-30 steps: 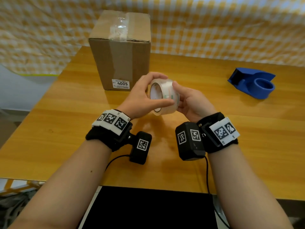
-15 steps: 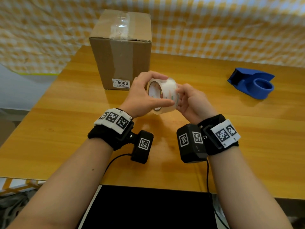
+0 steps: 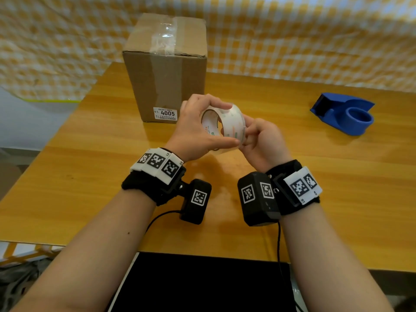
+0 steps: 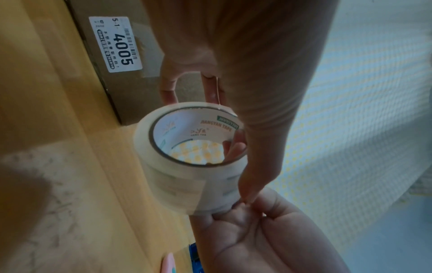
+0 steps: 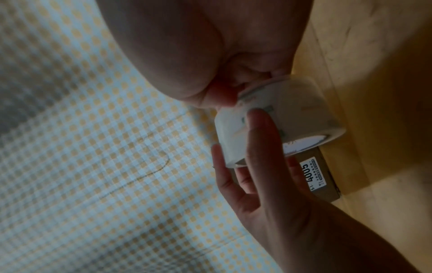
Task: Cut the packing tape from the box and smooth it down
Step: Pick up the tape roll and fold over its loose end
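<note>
Two hands share one grip on the tape roll (image 3: 222, 127), held above the table (image 3: 90, 176). Left of the roll, the left hand (image 3: 193, 129) clamps it, fingers curled over the top rim and thumb along the underside, presumably to steady it. Right of the roll, the right hand (image 3: 262, 140) has its fingertips (image 4: 243, 205) pressed together against the outer winding, likely picking for the loose end; whether any tape is lifted cannot be told. Beyond the grip, slightly left, stands the box (image 3: 166, 70), with wrinkled packing tape (image 3: 163, 39) across its top, unsmoothed. Far right of the grip sits the blue dispenser (image 3: 344, 113), untouched.
</note>
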